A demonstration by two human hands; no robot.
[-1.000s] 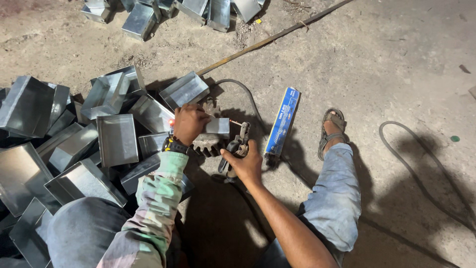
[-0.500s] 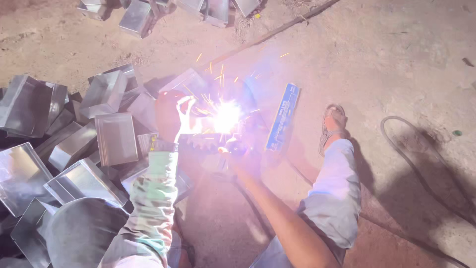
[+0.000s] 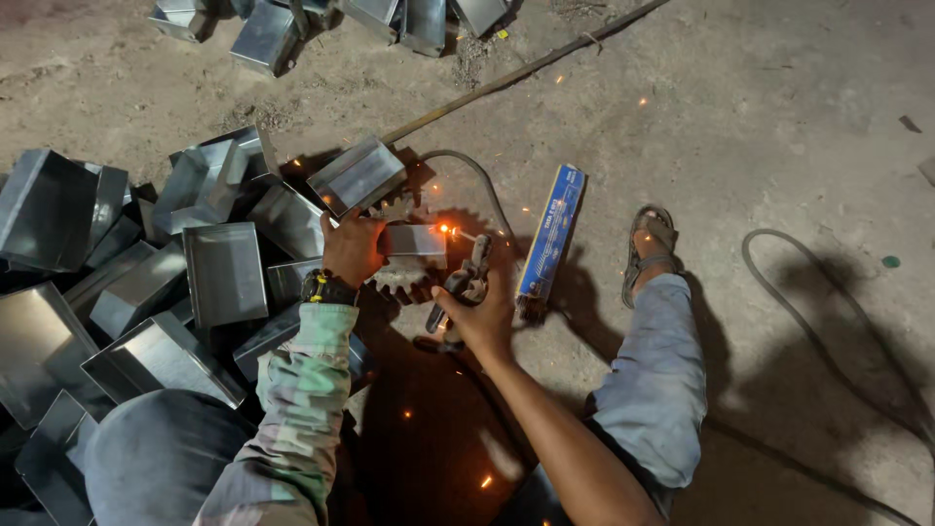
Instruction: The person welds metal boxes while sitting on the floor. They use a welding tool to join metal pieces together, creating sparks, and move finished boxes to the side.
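Grey metal boxes [image 3: 224, 273] are shining silver on the left; a camouflage sleeve [image 3: 302, 390] is showing green, pink and cream; an orange glow [image 3: 446, 230] is burning on the grey piece [image 3: 414, 240]; a blue carton [image 3: 551, 232] is lying on the right, near pale blue trousers [image 3: 653, 390]

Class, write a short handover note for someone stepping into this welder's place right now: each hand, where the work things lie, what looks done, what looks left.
Left hand: grips the small metal box on the toothed gear.
Right hand: grips the electrode holder, its rod at the glowing spot on the box's right end.
Blue electrode packet: on the ground, right of the holder.
Finished-looking metal boxes: piled left.
Done: one spot struck, still hot, sparks on the ground.
Left: cannot tell how many joints; check the box.
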